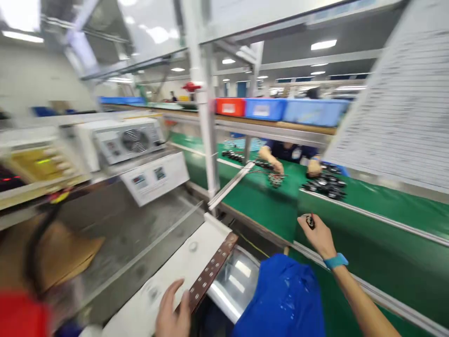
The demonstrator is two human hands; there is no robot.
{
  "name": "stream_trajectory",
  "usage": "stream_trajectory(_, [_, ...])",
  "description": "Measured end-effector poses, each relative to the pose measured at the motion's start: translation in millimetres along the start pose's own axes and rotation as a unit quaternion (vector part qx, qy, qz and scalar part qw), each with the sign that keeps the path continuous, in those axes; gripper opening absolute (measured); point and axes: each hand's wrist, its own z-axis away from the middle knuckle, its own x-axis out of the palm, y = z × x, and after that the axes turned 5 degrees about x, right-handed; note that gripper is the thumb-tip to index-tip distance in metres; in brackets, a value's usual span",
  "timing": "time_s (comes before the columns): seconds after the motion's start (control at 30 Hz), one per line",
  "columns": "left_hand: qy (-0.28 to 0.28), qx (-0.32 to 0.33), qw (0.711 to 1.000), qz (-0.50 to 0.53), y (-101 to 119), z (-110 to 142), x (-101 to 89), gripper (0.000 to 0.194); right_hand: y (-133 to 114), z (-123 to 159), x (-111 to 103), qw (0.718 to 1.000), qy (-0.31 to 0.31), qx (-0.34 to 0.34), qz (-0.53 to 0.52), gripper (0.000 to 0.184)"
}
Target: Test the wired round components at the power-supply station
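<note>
My right hand [320,238], with a blue band at the wrist, is raised over the green bench on the right. Its thumb and fingers are closed on a small dark round part [310,221] that shows a bit of red wire. Low in the middle, my left hand [173,311] has its fingers apart and appears to hold nothing. It is at the lower end of a brown strip with metal slots [212,267], along the edge of a white panel [175,262]. Whether it touches the strip I cannot tell.
Across the green bench [252,201] a co-worker's hands handle small parts beside a pile of black parts [328,182]. A white post [203,117] stands ahead. A blue plastic bag [284,299] lies in front of me. Instruments [129,140] stand at left.
</note>
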Motion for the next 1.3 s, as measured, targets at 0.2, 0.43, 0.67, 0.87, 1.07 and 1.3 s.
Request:
stream_trajectory(0.2, [0.123, 0.367, 0.899, -0.204, 71, 11, -42.7, 0.060, -173, 124, 49, 0.807, -0.375, -0.454, -0.036, 0.042])
stream_trajectory(0.43, [-0.079, 0.004, 0.919, -0.387, 13, 21, -135.3, 0.029, -261, 247, 193, 0.685, -0.425, -0.588, 0.062, 0.035])
stream_trajectory(0.67, [-0.055, -0.149, 0.977, -0.143, -88, 79, -156.4, 0.032, -275, 305, 279, 0.755, -0.396, -0.506, 0.130, 0.040])
stream_trajectory(0.87, [-0.100, -0.253, 0.921, 0.278, -124, 112, -125.4, 0.067, -270, 307, 289, 0.764, -0.399, -0.472, 0.183, 0.059])
stream_trajectory(1.07, [-0.199, -0.257, 0.834, 0.446, -83, 111, -94.3, 0.056, -272, 307, 291, 0.757, -0.409, -0.464, 0.211, 0.069])
stream_trajectory(1.3, [-0.163, -0.205, 0.850, 0.457, -24, 76, -97.7, 0.047, -260, 304, 302, 0.731, -0.427, -0.512, 0.150, 0.050])
